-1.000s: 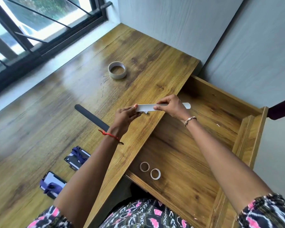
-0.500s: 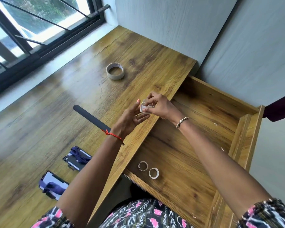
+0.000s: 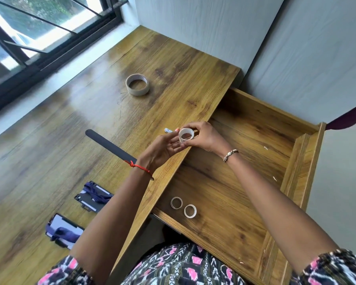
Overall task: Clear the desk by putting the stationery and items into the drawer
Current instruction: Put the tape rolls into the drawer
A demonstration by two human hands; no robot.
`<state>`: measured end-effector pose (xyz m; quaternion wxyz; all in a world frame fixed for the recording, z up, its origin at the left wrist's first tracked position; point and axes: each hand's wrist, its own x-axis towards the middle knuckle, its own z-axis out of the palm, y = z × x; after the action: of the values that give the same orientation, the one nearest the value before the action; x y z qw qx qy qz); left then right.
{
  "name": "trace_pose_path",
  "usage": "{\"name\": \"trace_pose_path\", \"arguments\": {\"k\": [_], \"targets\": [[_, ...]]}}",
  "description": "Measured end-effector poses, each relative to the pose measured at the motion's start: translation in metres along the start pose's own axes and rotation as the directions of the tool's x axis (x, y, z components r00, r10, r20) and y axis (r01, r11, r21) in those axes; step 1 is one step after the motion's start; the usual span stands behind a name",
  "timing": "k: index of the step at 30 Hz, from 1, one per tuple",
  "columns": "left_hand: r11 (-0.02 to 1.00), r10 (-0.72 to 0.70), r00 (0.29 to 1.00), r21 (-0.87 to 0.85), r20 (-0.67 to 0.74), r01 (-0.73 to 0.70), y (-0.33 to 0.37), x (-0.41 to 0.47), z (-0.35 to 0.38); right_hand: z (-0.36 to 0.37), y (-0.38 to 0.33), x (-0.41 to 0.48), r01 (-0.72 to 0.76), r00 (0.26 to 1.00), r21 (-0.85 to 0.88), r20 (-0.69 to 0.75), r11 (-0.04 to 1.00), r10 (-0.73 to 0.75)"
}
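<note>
Head view. Holding a white coiled band (image 3: 186, 136) up over the right edge of the desk (image 3: 70, 140), just where the open drawer (image 3: 304, 171) begins. Gripping it with the right hand (image 3: 206, 138), fingers curled over the top and thumb underneath. Meeting its left side with the left hand (image 3: 160, 151), palm up, fingers nearly straight, only the tips touching the coil. Further left on the desk: a flat black strip (image 3: 111, 147) running diagonally, its near end hidden behind the left wrist. Towards the far edge, well apart from the hands: a roll of tape (image 3: 137, 84) lying flat. Near the front edge: two card holders (image 3: 94, 197) wrapped in dark lanyards. Inside the drawer, close to its front left corner: two small coiled rings (image 3: 176, 203) side by side, just apart.
</note>
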<state>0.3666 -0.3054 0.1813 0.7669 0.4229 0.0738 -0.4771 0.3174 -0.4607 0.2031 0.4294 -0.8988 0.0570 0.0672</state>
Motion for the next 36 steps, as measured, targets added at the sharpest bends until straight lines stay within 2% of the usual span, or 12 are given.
{"name": "trace_pose_path", "arguments": {"k": [6,10,12,16,19,21,23,29,36], "targets": [[0.993,-0.081,0.996,0.085,-0.038,0.084,-0.017,0.004,0.008,0.003,0.02,-0.016,-0.029,0.998,0.002,0.053,1.0,0.029],[0.958,-0.151,0.988,0.24,-0.033,0.155,-0.047,0.006,0.005,0.011,0.048,-0.039,-0.111,0.989,-0.039,0.089,0.993,0.114],[0.901,-0.177,0.984,0.399,-0.025,0.172,-0.068,0.007,0.0,0.023,0.064,-0.057,-0.159,0.979,-0.037,0.121,0.987,0.162],[0.67,-0.192,0.974,0.709,-0.12,0.219,-0.11,0.009,-0.015,0.053,0.094,-0.094,-0.262,0.959,-0.043,0.105,0.964,0.265],[0.401,-0.127,0.976,0.89,-0.178,0.214,-0.131,0.01,-0.026,0.078,0.112,-0.115,-0.333,0.941,-0.047,0.05,0.942,0.335],[0.192,-0.077,0.978,0.96,-0.192,0.203,-0.139,0.009,-0.032,0.094,0.121,-0.123,-0.349,0.936,-0.042,0.023,0.936,0.35],[0.085,-0.046,0.982,0.979,-0.183,0.186,-0.143,0.007,-0.036,0.107,0.126,-0.128,-0.35,0.937,-0.047,0.001,0.936,0.35],[0.04,0.015,0.988,0.988,-0.151,0.151,-0.149,0.003,-0.039,0.13,0.128,-0.124,-0.323,0.946,-0.074,-0.045,0.943,0.321],[0.03,0.055,0.998,0.999,-0.044,0.043,-0.148,-0.002,-0.039,0.144,0.13,-0.113,-0.344,0.938,-0.095,0.005,0.934,0.346]]}}
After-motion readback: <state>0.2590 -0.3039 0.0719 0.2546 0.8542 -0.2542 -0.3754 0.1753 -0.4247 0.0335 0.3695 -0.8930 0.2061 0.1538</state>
